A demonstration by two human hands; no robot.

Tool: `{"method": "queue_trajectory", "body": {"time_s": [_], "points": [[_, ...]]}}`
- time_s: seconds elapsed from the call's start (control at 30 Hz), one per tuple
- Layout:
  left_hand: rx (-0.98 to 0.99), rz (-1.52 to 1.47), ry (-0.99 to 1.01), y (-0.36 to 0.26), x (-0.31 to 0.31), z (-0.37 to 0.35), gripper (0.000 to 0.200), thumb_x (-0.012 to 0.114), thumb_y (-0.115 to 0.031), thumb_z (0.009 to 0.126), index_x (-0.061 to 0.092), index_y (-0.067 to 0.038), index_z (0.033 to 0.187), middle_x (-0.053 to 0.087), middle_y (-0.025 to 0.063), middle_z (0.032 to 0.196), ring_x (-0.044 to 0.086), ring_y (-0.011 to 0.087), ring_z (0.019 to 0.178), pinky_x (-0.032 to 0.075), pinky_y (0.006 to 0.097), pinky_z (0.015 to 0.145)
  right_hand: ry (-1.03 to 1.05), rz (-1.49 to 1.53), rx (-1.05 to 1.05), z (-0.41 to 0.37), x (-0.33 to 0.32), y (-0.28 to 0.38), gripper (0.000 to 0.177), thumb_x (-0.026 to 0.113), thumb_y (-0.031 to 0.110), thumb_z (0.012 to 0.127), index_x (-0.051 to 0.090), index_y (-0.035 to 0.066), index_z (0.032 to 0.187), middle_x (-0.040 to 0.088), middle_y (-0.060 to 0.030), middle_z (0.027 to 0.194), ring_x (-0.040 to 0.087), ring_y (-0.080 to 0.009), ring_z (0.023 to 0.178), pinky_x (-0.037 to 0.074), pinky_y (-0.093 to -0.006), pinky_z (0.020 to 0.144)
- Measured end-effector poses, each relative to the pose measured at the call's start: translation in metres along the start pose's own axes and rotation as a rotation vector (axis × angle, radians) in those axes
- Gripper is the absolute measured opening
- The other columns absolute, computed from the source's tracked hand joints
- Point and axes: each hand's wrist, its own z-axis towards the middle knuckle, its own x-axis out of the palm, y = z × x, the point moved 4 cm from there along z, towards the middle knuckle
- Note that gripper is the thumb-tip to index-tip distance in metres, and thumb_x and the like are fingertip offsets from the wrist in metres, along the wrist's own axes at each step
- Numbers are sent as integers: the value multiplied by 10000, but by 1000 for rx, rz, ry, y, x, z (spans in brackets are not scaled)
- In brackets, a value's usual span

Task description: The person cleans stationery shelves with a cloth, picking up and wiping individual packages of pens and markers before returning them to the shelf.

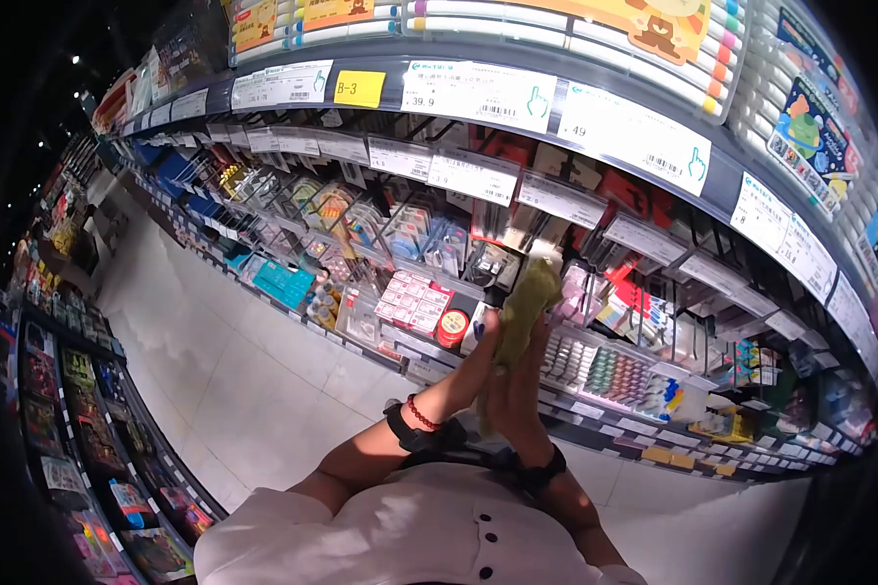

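A yellow-green folded cloth (532,307) is held up between my two hands, in front of the lower shelves. My left hand (480,363) presses against its left side, fingers pointing up; a red bead bracelet and a black band circle that wrist. On the other side, my right hand (520,390) lies along the cloth with its fingers together, a black band at its wrist. The cloth hides part of the fingers. Just behind the hands are a round red tin (452,328) and boxes with red and white print (415,302).
A long store shelf curves across the view, with price labels (480,95) along its edge and marker sets (566,29) on top. Paint bottles (605,370) fill a lower tier. A second shelf (98,429) stands at left, across the tiled floor (254,351).
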Motion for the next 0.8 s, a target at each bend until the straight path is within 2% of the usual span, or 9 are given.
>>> {"method": "queue_trajectory", "body": {"time_s": [0.07, 0.17, 0.2, 0.3, 0.4, 0.5, 0.6, 0.7, 0.8], "points": [[-104, 4, 40, 12, 3, -1, 555, 327, -311, 935, 147, -17, 1369, 311, 123, 1354, 308, 174, 1241, 287, 294, 999, -166, -5, 129, -13, 1, -18, 535, 375, 214, 866, 237, -75, 1294, 207, -291, 1344, 189, -443, 1254, 133, -473, 1035], [417, 689, 245, 7, 27, -11, 659, 358, -377, 910, 61, -31, 1385, 297, 151, 1361, 299, 213, 1253, 266, 308, 1010, -384, 168, 318, -35, -9, -81, 513, 365, 230, 888, 251, -81, 1279, 309, -252, 1283, 327, -372, 1170, 243, -426, 986], [222, 511, 332, -1, 39, -20, 727, 499, -360, 861, 117, -29, 1384, 263, 181, 1381, 252, 209, 1278, 219, 331, 1035, -399, 232, 342, -21, -26, -70, 462, 375, 225, 893, 299, -72, 1239, 369, -215, 1200, 376, -316, 1086, 289, -393, 932], [85, 514, 483, -2, 52, -28, 824, 616, -279, 801, 92, -34, 1387, 269, 178, 1380, 266, 214, 1274, 254, 331, 1018, -447, 416, 362, 11, -71, -44, 321, 400, 206, 904, 440, -38, 1108, 521, -109, 968, 493, -164, 858, 410, -300, 766], [-60, 508, 597, -6, 61, -34, 918, 695, -247, 737, 78, -100, 1400, 275, 172, 1381, 311, 220, 1248, 300, 333, 992, -557, 479, 354, 3, -94, -65, 281, 394, 224, 923, 543, -11, 892, 544, -20, 707, 471, -56, 584, 383, -192, 513], [-54, 592, 725, -3, 70, -37, 928, 704, -248, 727, 79, -142, 1404, 291, 150, 1377, 385, 213, 1185, 368, 318, 937, -565, 405, 441, -18, -118, -83, 348, 442, 282, 913, 549, 12, 721, 527, -22, 613, 464, -70, 526, 384, -207, 494], [-29, 500, 860, 11, 74, -37, 881, 680, -207, 755, 89, -138, 1404, 321, 129, 1357, 468, 175, 1080, 430, 301, 859, -702, 699, 648, -34, -128, -62, 341, 465, 350, 896, 549, 49, 760, 552, -36, 674, 490, -106, 523, 381, -228, 469], [-125, 344, 900, 23, 75, -39, 832, 652, -110, 760, 121, -133, 1400, 470, 97, 1186, 495, 178, 1016, 457, 341, 806, -1130, 947, 832, -26, -126, -5, 340, 471, 403, 881, 559, 75, 870, 575, -44, 767, 529, -145, 553, 411, -244, 473], [-231, 140, 708, 28, 73, -35, 734, 567, -156, 847, 86, -122, 1400, 416, 111, 1232, 474, 172, 1044, 446, 334, 830, -838, 969, 648, -50, -129, -44, 378, 456, 407, 888, 538, 60, 1013, 589, -50, 844, 585, -131, 687, 477, -245, 612]]}}
